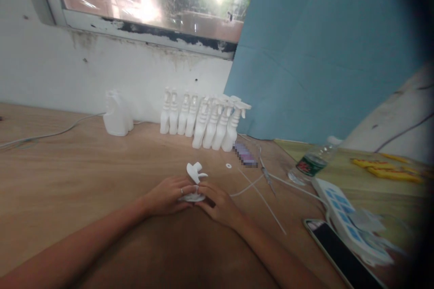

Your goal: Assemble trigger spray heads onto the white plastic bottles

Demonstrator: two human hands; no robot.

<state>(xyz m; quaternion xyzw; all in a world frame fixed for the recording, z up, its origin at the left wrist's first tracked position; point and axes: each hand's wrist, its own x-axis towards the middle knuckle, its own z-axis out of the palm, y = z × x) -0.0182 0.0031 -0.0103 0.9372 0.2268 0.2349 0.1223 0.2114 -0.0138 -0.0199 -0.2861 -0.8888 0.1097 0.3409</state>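
Note:
In front of me, low over the wooden table, my left hand (169, 196) and my right hand (220, 203) meet with their fingers closed. A white spray trigger head (195, 172) rises from between the fingertips of both hands. Under it, partly hidden by the fingers, shows a flat white piece (192, 197) whose kind I cannot make out. My left hand wears a ring. A small white washer (228, 165) and a thin white tube (264, 203) lie on the table right of my hands.
White spray bottles (200, 122) line the wall, with larger white containers (118, 115) to their left. At right are a screwdriver-like tool (268, 180), a clear water bottle (310, 165), a power strip (346, 216), a phone (342, 253) and yellow objects (386, 171).

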